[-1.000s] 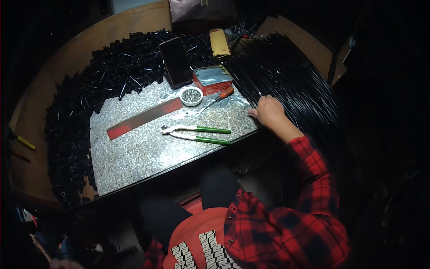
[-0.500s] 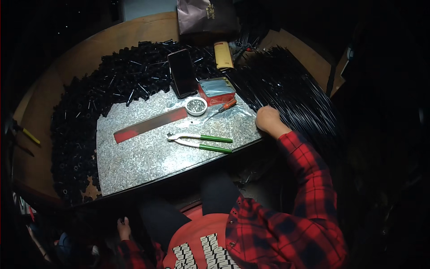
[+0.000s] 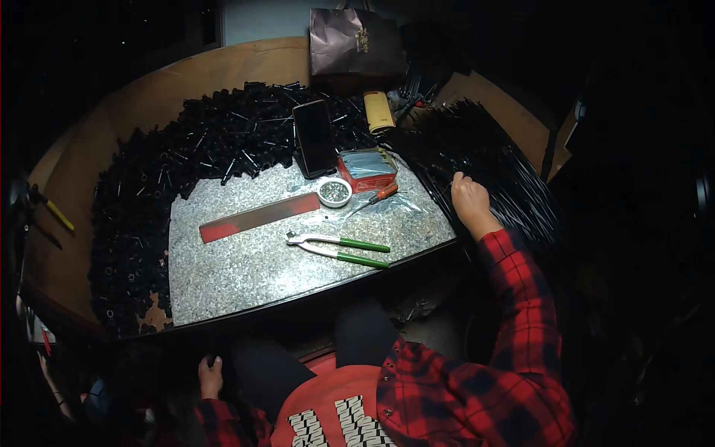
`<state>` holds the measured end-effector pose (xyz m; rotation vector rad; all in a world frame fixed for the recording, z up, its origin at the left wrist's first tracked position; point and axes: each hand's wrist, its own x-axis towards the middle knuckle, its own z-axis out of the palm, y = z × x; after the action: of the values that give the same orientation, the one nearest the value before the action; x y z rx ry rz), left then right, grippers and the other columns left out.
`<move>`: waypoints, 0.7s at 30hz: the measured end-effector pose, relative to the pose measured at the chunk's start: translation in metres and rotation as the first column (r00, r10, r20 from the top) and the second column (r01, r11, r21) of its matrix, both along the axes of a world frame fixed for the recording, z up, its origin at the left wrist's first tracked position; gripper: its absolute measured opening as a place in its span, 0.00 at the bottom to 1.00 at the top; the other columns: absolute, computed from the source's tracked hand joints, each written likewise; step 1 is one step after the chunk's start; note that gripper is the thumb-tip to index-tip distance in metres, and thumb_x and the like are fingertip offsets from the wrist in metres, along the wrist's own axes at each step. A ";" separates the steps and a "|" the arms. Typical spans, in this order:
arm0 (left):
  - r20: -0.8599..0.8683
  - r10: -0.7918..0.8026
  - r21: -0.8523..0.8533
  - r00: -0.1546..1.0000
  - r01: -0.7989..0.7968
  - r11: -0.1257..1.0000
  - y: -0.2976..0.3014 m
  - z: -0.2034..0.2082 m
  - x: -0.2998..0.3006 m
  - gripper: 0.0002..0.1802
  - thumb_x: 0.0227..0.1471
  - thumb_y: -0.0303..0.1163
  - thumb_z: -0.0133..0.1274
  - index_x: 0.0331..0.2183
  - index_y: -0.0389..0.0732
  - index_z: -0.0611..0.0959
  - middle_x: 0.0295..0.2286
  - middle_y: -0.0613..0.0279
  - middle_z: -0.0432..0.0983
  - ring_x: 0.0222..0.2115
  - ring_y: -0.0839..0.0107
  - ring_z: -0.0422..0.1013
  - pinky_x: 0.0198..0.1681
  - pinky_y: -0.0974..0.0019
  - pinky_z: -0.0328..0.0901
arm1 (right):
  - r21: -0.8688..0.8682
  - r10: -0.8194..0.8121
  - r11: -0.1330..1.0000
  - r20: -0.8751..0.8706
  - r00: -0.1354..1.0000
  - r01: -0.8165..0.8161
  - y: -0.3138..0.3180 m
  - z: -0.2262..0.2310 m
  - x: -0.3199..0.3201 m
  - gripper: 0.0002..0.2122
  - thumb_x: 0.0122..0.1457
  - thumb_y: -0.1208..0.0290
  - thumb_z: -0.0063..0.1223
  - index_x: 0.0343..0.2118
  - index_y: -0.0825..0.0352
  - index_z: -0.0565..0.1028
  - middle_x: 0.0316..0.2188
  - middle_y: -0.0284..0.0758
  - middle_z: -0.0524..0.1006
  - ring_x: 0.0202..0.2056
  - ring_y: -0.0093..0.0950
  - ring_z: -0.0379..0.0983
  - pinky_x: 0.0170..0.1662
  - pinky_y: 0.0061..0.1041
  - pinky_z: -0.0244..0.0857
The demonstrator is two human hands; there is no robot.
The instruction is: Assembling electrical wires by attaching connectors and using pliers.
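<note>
My right hand [image 3: 471,205] is closed at the left side of a big heap of thin black rods [image 3: 514,194], just past the right edge of the stone-patterned board. Whatever its fingers grip, if anything, is too dark to make out. Down at the lower left, beside my thigh, hangs my left hand [image 3: 211,378], its fingers curled and their inner side hidden in shadow. On the board [image 3: 231,276] lie pliers with green handles [image 3: 361,252], a red and grey flat bar [image 3: 261,216] and an orange-handled screwdriver [image 3: 383,193].
A white bowl of small metal pieces [image 3: 334,193] stands by a red box [image 3: 368,171] and an upright phone [image 3: 315,138]. Black parts [image 3: 141,208] pile up along the left and back. Behind are a yellow packet [image 3: 378,112] and a dark paper bag [image 3: 357,48].
My right hand has moved off the board's right edge, farther up along the black rods. The whole view has shifted slightly. My left hand stays low beside my thigh.
</note>
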<state>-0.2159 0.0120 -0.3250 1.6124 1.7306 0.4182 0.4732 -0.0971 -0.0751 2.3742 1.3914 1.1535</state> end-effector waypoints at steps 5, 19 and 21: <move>0.035 -0.009 0.084 0.999 0.006 0.996 -0.007 0.008 0.009 0.26 0.52 0.41 0.53 0.44 0.29 0.74 0.40 0.41 0.74 0.42 0.52 0.71 0.47 0.60 0.63 | -0.077 -0.033 0.997 -0.090 0.995 0.026 -0.009 0.016 0.006 0.04 0.54 0.74 0.47 0.26 0.68 0.70 0.23 0.41 0.76 0.25 0.35 0.77 0.27 0.29 0.72; -0.001 -0.108 0.096 0.994 0.108 0.990 -0.009 0.018 0.013 0.26 0.50 0.41 0.55 0.44 0.29 0.75 0.39 0.41 0.74 0.42 0.51 0.71 0.46 0.59 0.65 | 0.003 -0.035 0.999 -0.015 0.999 0.035 -0.036 0.113 0.013 0.05 0.50 0.76 0.46 0.25 0.70 0.75 0.23 0.45 0.78 0.27 0.39 0.78 0.31 0.34 0.72; -0.022 -0.144 0.108 0.989 0.145 0.984 -0.007 0.017 0.014 0.26 0.50 0.41 0.55 0.44 0.29 0.75 0.39 0.41 0.74 0.42 0.51 0.71 0.46 0.59 0.65 | -0.070 -0.139 0.989 -0.193 0.971 0.128 -0.047 0.110 0.029 0.07 0.51 0.77 0.47 0.28 0.72 0.76 0.28 0.48 0.78 0.33 0.42 0.77 0.36 0.36 0.72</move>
<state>-0.2016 0.0053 -0.3081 1.8099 1.6127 0.4376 0.5024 -0.1438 0.0354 2.5548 1.2762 0.8525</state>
